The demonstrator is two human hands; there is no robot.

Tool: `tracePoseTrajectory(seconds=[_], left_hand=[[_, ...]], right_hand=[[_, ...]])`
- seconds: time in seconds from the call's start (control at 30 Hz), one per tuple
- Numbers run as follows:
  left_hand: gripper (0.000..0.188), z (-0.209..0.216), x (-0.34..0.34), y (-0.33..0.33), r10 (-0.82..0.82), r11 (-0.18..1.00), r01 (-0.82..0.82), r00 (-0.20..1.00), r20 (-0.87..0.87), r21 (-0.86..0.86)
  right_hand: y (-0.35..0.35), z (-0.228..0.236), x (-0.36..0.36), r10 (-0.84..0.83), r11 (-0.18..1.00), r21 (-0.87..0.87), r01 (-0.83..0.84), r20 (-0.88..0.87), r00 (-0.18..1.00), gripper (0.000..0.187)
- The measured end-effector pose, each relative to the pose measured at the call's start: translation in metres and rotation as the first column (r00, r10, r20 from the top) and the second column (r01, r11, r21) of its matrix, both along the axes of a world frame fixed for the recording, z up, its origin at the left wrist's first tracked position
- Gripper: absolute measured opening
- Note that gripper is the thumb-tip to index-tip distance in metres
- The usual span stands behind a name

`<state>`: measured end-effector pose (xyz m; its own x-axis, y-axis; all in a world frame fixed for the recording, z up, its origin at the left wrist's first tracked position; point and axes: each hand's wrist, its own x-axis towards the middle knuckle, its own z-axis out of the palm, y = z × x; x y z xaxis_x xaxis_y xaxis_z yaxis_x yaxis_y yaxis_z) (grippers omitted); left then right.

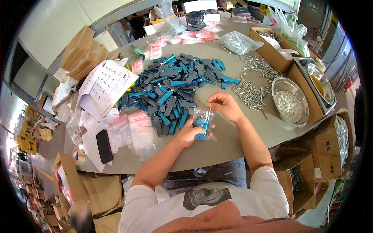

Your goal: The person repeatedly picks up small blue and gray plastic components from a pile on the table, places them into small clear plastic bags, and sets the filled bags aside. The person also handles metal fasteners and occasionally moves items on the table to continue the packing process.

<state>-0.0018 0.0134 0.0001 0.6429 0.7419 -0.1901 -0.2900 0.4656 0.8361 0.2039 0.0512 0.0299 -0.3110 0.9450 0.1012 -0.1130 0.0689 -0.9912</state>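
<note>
Grey table [229,146] — left fingers [196,131] partly cover bag [200,113] — contents [201,135] unclear

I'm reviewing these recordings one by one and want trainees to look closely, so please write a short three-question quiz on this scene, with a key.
1. Which hand grips the small clear bag?
2. True or false: the metal bowl with white pieces stands to the right of the right hand.
3. Fill in: the black phone lies to the ____ of the heap of blue and dark parts.

Key: 1. the left hand; 2. true; 3. left.
</note>
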Motion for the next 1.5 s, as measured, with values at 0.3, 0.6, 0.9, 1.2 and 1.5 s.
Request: tracePoseTrajectory(seconds=[0.3,0.6,0.9,1.2,1.5], left_hand=[[0.044,-0.003,-0.002,0.002,0.047,0.999,-0.045,0.997,0.059,-0.03],[0.03,-0.011,0.001,0.009,0.325,0.853,-0.296,0.946,0.006,0.43],[0.016,-0.005,-0.001,0.001,0.561,0.676,-0.445,0.828,-0.018,0.588],[0.012,0.006,-0.006,-0.005,0.548,0.583,-0.375,0.837,-0.008,0.72],[0.015,0.004,-0.009,-0.008,0.429,0.751,-0.253,0.889,-0.16,0.61]], right_hand=[[-0.003,0.006,0.003,0.041,0.892,0.375,-0.251,0.487,0.872,0.009],[-0.007,0.001,-0.002,0.165,0.984,0.027,-0.173,0.197,0.966,0.009],[-0.024,0.029,-0.018,-0.004,0.952,0.287,-0.104,0.353,0.936,0.014],[-0.03,0.035,-0.02,-0.031,0.769,0.587,-0.252,0.428,0.903,0.01],[-0.087,0.015,0.024,-0.265,0.894,0.444,0.059,0.419,0.868,0.012]])
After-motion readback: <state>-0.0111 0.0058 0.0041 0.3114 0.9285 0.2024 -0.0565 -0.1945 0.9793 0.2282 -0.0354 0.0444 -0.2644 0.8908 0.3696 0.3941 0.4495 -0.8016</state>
